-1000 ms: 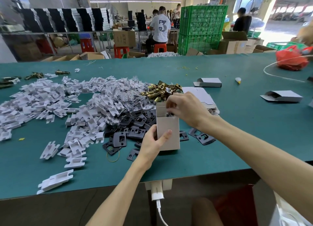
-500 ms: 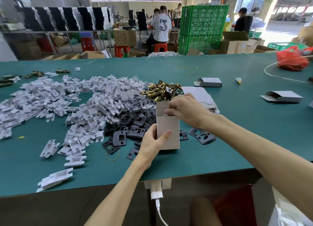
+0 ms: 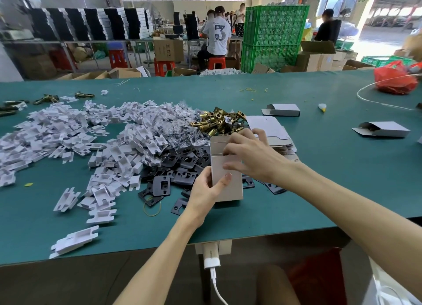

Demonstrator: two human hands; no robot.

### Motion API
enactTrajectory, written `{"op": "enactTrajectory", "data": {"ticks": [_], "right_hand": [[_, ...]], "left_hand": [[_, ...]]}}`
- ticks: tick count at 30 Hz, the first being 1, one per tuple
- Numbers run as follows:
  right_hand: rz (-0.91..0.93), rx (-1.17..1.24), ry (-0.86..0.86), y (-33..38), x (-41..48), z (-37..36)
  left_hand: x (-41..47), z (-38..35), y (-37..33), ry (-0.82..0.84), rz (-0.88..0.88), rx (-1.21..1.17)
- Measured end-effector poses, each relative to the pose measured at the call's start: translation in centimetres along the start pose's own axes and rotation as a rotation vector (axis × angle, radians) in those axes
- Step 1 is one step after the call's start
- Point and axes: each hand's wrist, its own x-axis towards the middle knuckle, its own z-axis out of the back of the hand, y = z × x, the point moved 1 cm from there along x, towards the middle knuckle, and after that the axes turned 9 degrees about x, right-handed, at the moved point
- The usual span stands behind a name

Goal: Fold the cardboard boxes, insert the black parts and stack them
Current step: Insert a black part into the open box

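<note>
A worker's left hand (image 3: 206,189) grips the lower half of an upright cardboard box (image 3: 228,186), thumb across its front and fingers wrapped behind, at the near edge of a green table (image 3: 319,190). The right hand (image 3: 251,158) works at the box's open top, thumb on the front wall and forefinger dipping inside as if pinching that edge, the other fingers fanned apart. The box stands just in front of a heap of black parts (image 3: 180,167), with brass latches (image 3: 217,122) and flat cardboard (image 3: 276,133) behind. The risk now looks like a crushed or creased front wall if the pinch tightens, or a part jamming crosswise in the narrow mouth. Compared with half a second ago, the right hand has uncurled from a bunched fist over the opening, while the box and left hand have barely shifted.
</note>
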Motion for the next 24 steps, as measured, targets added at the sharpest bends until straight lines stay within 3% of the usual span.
{"op": "enactTrajectory", "data": {"ticks": [10,12,14,17,20,22,24], "right_hand": [[-0.057,0.175,0.026,-0.6,-0.1,-0.4],[-0.039,0.330,-0.055,-0.9,-0.4,-0.6],[-0.080,0.519,-0.239,-1.7,-0.6,-0.8],[-0.317,0.628,-0.406,-4.0,-0.2,-1.0],[-0.540,0.522,-0.255,-7.0,-0.3,-1.9],[-0.584,0.451,-0.136,-8.2,-0.8,-2.6],[-0.574,0.454,-0.151,-8.5,-1.2,-3.0]], "left_hand": [[-0.1,0.0,-0.1,-0.004,0.004,0.001],[-0.1,0.0,0.0,-0.008,0.008,0.000],[-0.1,0.0,0.0,-0.012,0.006,0.002],[-0.1,0.0,0.0,-0.013,-0.001,0.002],[-0.1,0.0,0.0,-0.019,-0.006,-0.003],[-0.1,0.0,0.0,-0.020,-0.013,-0.010],[-0.1,0.0,0.0,-0.018,-0.018,-0.020]]}}
